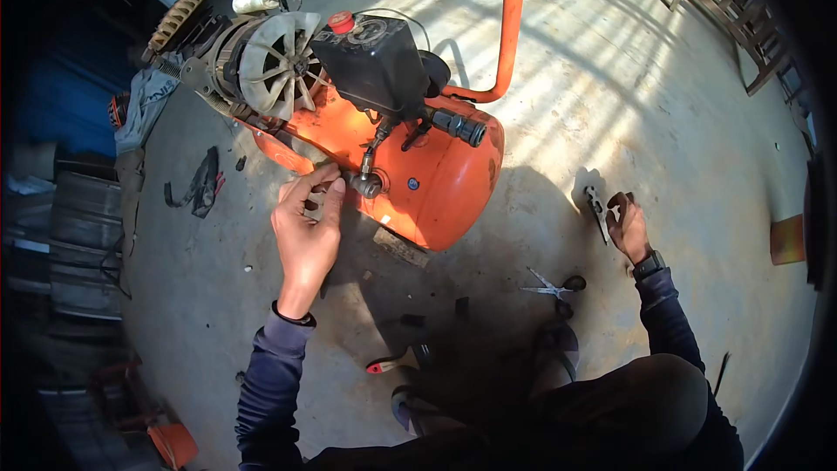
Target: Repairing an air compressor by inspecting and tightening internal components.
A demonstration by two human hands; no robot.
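Note:
An orange air compressor (440, 209) stands on the floor ahead of me. My left hand (307, 227) is closed in a pinch, thumb and forefinger at the near end of a metal pipe fitting (366, 184) on the tank's side. A thin metal pipe (375, 148) runs up from that fitting to the black pressure switch box (370, 61) with a red knob. Low on the right, my right hand (629, 228) has curled fingers against a silver metal hand tool (599, 215). The exact kind of tool is too small to make out.
Scissors (551, 287) with black handles and a red-handled brush (384, 365) lie near my feet. A wooden block (399, 247) is beside the tank. Dark cloth-like scraps (206, 183) lie at left. The compressor's orange handle (513, 26) rises behind. Wooden furniture (728, 4) stands far right.

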